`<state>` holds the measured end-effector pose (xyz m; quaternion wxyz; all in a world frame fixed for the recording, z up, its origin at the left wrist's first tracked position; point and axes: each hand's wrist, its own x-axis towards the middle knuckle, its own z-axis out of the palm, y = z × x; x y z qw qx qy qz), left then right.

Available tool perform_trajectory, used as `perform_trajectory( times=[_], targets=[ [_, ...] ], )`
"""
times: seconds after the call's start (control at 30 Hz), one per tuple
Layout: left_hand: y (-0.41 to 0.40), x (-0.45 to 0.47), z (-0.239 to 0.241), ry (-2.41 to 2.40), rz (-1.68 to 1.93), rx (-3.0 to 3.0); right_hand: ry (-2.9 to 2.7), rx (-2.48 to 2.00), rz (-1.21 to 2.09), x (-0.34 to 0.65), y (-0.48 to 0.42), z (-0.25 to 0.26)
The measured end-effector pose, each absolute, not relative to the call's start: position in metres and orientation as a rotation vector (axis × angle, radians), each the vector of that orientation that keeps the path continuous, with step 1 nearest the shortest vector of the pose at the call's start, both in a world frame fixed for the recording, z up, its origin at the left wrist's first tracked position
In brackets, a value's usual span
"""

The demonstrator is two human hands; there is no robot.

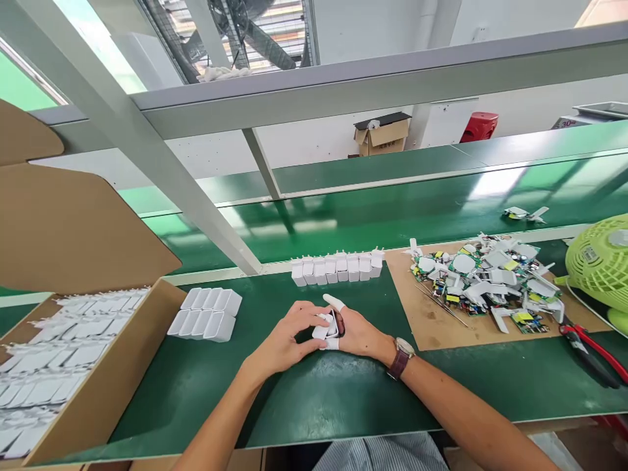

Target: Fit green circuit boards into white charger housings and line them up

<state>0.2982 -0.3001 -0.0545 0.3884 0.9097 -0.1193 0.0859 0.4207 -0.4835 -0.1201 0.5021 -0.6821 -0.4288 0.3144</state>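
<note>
My left hand [287, 340] and my right hand [356, 333] meet at the middle of the green mat, both closed around one small white plastic charger housing [324, 328]. White finger cots cover my right thumb and a fingertip. A watch sits on my right wrist. Behind the hands stands a row of several white housings [337, 267] with prongs up. To the left lies a block of several white shells [206, 314].
A cardboard box [105, 386] full of white shells stands at the left. At the right a brown board [441, 327] carries a heap of circuit boards and white parts [490, 278]. Red-handled pliers [591, 347] and a green fan [601, 261] lie far right. A conveyor belt [392, 209] runs behind.
</note>
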Motion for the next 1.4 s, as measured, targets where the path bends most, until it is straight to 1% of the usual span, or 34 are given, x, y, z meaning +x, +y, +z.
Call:
perform_trajectory(
  times=[0.13,0.3,0.4,0.5,0.67,0.77,0.93,1.07,1.17,1.3,1.4],
  targets=[
    [-0.312,0.306,-0.055,-0.344,0.386,2.450,-1.084,-1.685,0.677,0.421,-0.483,-0.124],
    [-0.323,0.309,-0.062,-0.325,0.564,2.635,-1.101,-1.714,0.682,0.420,-0.483,-0.122],
    [-0.325,0.309,-0.066,-0.279,0.603,2.681,-1.097,-1.715,0.690,0.420,-0.483,-0.119],
    [-0.327,0.307,-0.075,-0.297,0.658,2.576,-1.109,-1.708,0.663,0.421,-0.484,-0.120],
    [-0.328,0.296,-0.091,-0.262,0.564,2.457,-1.135,-1.694,0.630,0.420,-0.485,-0.125],
    [-0.308,0.293,-0.090,-0.128,0.530,2.506,-1.147,-1.741,0.612,0.417,-0.486,-0.125],
    [-0.227,0.306,-0.079,0.321,0.506,2.489,-1.138,-1.769,0.574,0.411,-0.489,-0.120],
    [-0.180,0.325,-0.075,0.403,0.531,2.464,-1.141,-1.781,0.578,0.410,-0.489,-0.123],
    [-0.177,0.339,-0.078,0.389,0.516,2.457,-1.139,-1.757,0.552,0.410,-0.487,-0.128],
    [-0.191,0.351,-0.080,0.334,0.495,2.456,-1.131,-1.733,0.539,0.411,-0.486,-0.131],
    [-0.193,0.344,-0.064,0.321,0.491,2.470,-1.137,-1.739,0.559,0.411,-0.486,-0.130]
  ],
)
